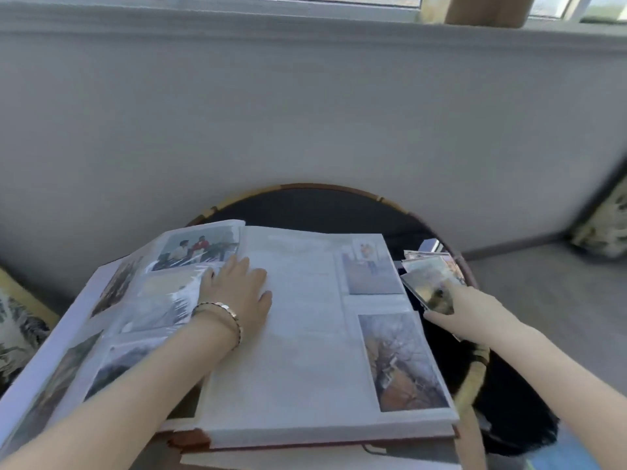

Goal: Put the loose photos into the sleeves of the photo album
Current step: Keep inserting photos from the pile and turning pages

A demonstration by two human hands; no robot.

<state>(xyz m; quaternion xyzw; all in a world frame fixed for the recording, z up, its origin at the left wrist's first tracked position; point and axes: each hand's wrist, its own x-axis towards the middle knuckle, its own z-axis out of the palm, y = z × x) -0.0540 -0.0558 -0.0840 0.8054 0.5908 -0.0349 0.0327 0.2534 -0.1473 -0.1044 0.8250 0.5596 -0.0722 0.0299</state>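
The photo album (298, 351) lies open on a round dark table. Its right page carries two photos in sleeves along the right edge, the left pages hold several more. My left hand (237, 293), with a bracelet at the wrist, rests flat with straight fingers on the page near the spine. My right hand (464, 313) is beside the album's right edge and pinches a loose photo (431, 286) between thumb and fingers. Behind it lies a small pile of loose photos (431, 259) on the table.
The round table (322, 201) has a rattan rim and stands against a pale wall below a window sill. Patterned cushions sit at the far left (17, 337) and far right (607, 228). Grey floor shows to the right.
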